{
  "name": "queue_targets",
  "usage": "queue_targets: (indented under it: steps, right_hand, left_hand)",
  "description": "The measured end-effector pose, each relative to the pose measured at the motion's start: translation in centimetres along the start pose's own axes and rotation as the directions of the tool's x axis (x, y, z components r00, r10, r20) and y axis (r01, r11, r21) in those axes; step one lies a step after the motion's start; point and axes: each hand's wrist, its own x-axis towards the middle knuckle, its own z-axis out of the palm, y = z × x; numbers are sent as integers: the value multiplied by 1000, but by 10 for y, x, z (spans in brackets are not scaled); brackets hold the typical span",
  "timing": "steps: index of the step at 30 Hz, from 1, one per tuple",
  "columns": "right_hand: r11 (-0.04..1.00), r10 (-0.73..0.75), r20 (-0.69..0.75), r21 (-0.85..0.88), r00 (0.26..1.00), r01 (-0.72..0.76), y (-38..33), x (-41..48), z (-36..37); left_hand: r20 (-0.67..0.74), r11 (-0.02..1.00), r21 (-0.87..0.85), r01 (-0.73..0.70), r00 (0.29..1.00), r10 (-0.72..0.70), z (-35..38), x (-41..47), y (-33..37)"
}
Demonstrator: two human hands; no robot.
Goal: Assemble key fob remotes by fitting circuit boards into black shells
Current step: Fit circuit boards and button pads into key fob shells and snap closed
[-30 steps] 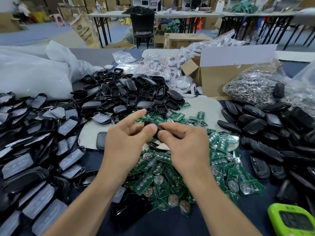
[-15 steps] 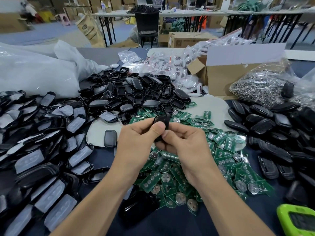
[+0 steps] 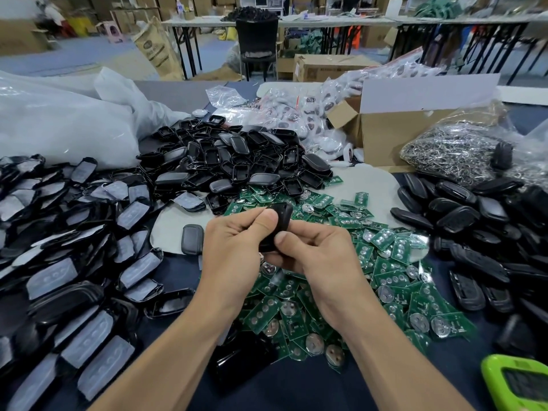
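Bare dark table (image 3: 296, 390) near the wrists; shell piles (image 3: 237, 161) and circuit boards (image 3: 385, 262) elsewhere.

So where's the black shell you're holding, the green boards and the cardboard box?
black shell (image 3: 281, 216), head view, its top end above the thumbs.
green boards (image 3: 394, 280), head view, middle of the pile.
cardboard box (image 3: 385, 137), head view, its front wall.

both hands (image 3: 237, 250) cover most of the black shell (image 3: 278, 222), hiding its inside. the green device (image 3: 517, 384) is cut off at the corner. far shelves are blurred.
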Motion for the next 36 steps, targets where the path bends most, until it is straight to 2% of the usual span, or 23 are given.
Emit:
queue_targets:
  steps: [4,7,9,10,12,13,14,16,17,18,20,22,26,30,33,34,36]
  right_hand:
    - [996,57,0,68,998,-56,-4,1,-2]
    - [983,174,52,55,983,-177,-8,3,-9]
    - [968,239,20,69,971,-240,-18,7,-22]
    - [962,216,-40,179,975,-206,-26,9,-32]
    - [883,112,-192,470,975,-9,-41,10,-57]
    - [881,52,-250,468,967,73,-47,10,-66]
    - [930,12,-279,355,960,92,-49,10,-69]
    - [998,-42,-295,-60,954,26,-41,12,-60]
    - [953,-89,-293,-302,952,-4,-35,11,-51]
    - [866,-148,-257,-499,955,0,-30,10,-40]
    - [694,-222,-132,-717,966,62,-17,12,-24]
    - [582,-211,-48,-808,976,86,-7,18,-17]
    - [333,-165,32,-939,986,87,-1,44,-1]
    - [184,-33,107,-977,994,112,-8,74,20]
    - [-22,1,165,-986,986,165,-14,80,32]
    - [-63,1,182,-981,983,182,-16,78,35]
    - [-80,-5,203,-976,979,202,-20,74,34]
  left_hand:
    - [29,982,-5,190,981,-190,-3,6,-8]
    - [-16,983,99,157,988,-156,-7,8,-10]
    - [-42,981,165,99,995,-93,-12,9,-9]
    - [-56,979,179,93,995,-84,-15,10,-8]
    - [-96,977,183,108,991,-92,-20,13,-9]
    - [-123,976,182,117,988,-95,-23,15,-10]
    - [-153,975,183,128,983,-100,-26,18,-11]
    - [-210,967,204,151,972,-108,-30,22,-15]
    - [-233,961,229,157,967,-102,-32,24,-16]
    - [-252,951,265,161,963,-93,-35,26,-18]
    - [-285,916,363,173,956,-68,-42,30,-22]
    - [-307,878,439,189,950,-52,-47,35,-24]
    - [-300,814,551,185,954,-14,-50,37,-26]
    - [-283,698,696,168,958,52,-53,44,-31]
    - [-280,657,735,169,958,68,-55,46,-30]
    - [-270,651,742,159,960,73,-56,45,-29]
    - [-217,671,731,123,974,58,-55,43,-27]
